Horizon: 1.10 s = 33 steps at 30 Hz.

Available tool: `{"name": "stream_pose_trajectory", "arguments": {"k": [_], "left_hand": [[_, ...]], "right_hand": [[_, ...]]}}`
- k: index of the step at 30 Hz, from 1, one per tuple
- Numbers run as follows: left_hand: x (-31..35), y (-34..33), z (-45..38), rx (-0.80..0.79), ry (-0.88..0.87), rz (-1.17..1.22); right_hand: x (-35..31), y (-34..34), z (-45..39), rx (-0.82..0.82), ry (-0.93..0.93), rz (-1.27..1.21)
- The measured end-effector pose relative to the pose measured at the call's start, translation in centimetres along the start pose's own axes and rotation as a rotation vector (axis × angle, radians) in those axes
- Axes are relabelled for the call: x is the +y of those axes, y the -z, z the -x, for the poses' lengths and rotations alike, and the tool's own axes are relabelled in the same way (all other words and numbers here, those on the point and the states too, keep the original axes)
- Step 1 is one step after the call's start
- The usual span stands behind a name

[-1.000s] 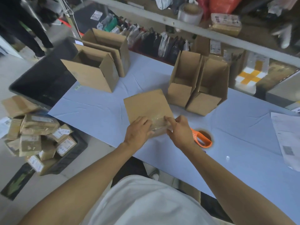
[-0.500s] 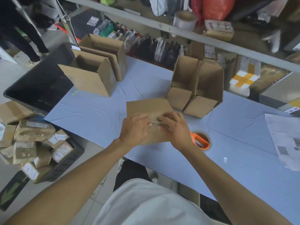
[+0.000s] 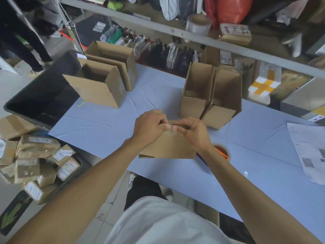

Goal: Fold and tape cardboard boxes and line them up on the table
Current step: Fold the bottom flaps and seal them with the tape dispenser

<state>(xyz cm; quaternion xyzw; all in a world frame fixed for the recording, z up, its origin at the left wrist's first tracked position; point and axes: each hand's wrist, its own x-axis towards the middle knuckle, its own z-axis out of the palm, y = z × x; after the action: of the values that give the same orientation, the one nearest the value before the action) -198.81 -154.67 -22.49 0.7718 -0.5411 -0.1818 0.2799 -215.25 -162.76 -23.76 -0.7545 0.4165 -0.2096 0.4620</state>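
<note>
Both hands meet over the box (image 3: 168,147), left hand (image 3: 149,126) and right hand (image 3: 191,131) with fingers curled, pinching its top edge. Just beyond the grip stand two open boxes (image 3: 209,103); two more boxes (image 3: 103,80) sit far left. Right of the grip, partly hidden by the wrist, lies a tape dispenser (image 3: 222,152) on the table (image 3: 105,124).

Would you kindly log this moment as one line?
step: pressing tape | left hand: grips small brown cardboard box | right hand: grips box | orange tape dispenser: idle on table
</note>
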Motion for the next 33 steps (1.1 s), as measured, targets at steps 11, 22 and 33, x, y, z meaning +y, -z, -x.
{"name": "stream_pose_trajectory", "arguments": {"k": [11, 22, 33], "left_hand": [[0.9, 0.5, -1.4, -0.080, -0.049, 0.052], [-0.3, 0.7, -1.1, -0.035, -0.057, -0.009], [-1.3, 0.9, -0.9, 0.002, -0.088, 0.010]], "right_hand": [[0.4, 0.2, -0.9, 0.040, 0.009, -0.038], [0.9, 0.7, -1.2, 0.021, -0.056, -0.178], [1.0, 0.6, -1.2, 0.021, -0.069, -0.206]]}}
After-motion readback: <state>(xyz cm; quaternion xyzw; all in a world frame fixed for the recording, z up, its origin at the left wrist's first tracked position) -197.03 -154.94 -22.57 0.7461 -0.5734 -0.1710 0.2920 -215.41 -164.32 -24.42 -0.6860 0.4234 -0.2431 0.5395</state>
